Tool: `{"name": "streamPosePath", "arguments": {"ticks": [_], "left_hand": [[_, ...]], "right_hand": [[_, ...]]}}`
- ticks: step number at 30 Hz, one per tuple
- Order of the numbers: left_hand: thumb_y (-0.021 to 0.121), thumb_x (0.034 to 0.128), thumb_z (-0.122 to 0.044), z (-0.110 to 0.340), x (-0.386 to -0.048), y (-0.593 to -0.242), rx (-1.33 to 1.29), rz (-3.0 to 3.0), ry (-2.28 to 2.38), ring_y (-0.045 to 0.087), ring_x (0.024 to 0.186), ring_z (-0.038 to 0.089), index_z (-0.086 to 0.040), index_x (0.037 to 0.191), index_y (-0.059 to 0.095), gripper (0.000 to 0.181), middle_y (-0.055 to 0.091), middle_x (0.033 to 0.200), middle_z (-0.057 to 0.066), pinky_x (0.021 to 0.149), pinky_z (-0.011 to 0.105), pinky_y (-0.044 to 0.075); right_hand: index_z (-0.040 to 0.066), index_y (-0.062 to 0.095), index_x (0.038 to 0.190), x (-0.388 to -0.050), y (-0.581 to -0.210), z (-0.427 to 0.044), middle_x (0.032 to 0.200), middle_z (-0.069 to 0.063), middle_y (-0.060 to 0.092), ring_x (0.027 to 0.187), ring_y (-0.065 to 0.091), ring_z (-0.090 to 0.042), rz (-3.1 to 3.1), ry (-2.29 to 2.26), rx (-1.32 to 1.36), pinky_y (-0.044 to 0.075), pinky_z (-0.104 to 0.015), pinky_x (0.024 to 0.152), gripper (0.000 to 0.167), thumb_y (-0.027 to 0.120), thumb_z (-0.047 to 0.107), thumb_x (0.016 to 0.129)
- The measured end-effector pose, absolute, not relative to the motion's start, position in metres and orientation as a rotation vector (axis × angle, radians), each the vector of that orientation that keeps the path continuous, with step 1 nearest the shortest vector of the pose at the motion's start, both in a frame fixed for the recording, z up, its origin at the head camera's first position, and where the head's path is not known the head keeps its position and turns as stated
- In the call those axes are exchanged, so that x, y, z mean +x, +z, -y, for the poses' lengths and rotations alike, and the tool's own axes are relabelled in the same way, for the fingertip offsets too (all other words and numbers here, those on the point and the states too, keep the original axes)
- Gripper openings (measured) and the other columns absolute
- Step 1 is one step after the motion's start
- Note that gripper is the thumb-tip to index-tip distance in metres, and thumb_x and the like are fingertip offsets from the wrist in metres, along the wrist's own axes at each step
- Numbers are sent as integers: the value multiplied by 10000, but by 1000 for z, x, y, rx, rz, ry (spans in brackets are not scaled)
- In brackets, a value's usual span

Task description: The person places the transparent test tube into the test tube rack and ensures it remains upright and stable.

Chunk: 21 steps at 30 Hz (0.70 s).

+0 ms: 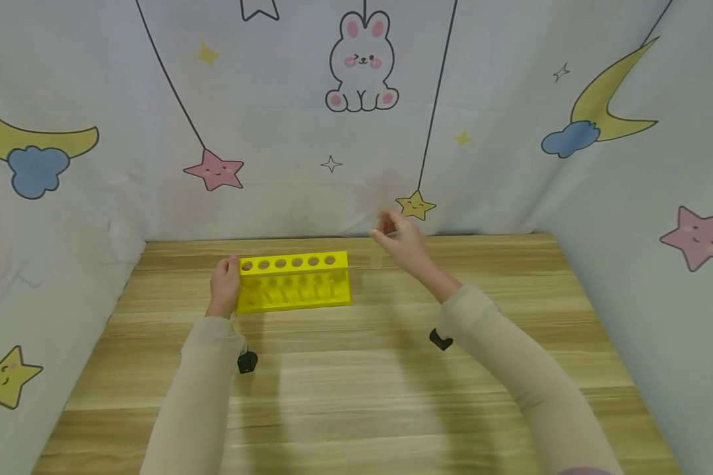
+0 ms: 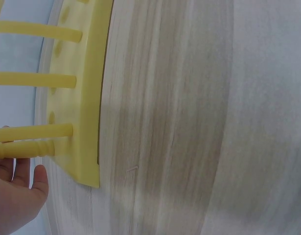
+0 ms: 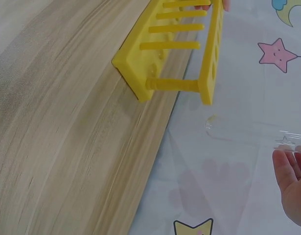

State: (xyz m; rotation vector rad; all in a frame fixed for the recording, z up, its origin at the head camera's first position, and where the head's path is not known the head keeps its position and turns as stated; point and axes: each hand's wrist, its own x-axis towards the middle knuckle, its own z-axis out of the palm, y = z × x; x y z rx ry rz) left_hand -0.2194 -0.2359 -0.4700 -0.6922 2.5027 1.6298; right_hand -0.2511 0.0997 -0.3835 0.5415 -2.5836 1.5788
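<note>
A yellow test tube rack (image 1: pixel 294 306) stands on the wooden table, with a row of round holes along its top bar and pegs below. At the rack's left end, my left hand (image 1: pixel 225 285) grips the end post; the left wrist view shows fingers behind that post (image 2: pixel 23 149). To the right of the rack, my right hand (image 1: pixel 403 243) pinches a clear test tube (image 3: pixel 245 131) near its upper end. The tube hangs upright above the table, apart from the rack, its rounded end down. No tubes are seen in the rack's holes.
The wood-grain table (image 1: pixel 344 382) meets a white cloth backdrop (image 1: pixel 285 119) printed with stars, moons and a rabbit. Cloth also hangs at the left and right sides. Small black devices (image 1: pixel 247 361) show beneath both wrists.
</note>
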Motion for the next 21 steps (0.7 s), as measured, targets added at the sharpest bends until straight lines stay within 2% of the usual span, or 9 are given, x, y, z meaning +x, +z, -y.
{"name": "streamPosePath", "arguments": {"ticks": [7,21], "left_hand": [[154,930,-495,235,-221,-470,-698,-2505,1641,349,1139,304,-19,1294,329,625,416,1281,175,977,413,290],[148,920,-516,235,-221,-473,-707,-2515,1641,379,1120,296,-29,1287,348,642,443,1272,167,930,377,320]], "right_hand": [[-24,485,1102,-254,-386,-91,878,-142,536,812,520,-227,2616,1580,541,478,-340,776,295,575,90,845],[-26,500,1080,-260,-383,-72,847,-111,548,794,553,-211,2594,1541,621,479,-290,728,285,580,101,838]]}}
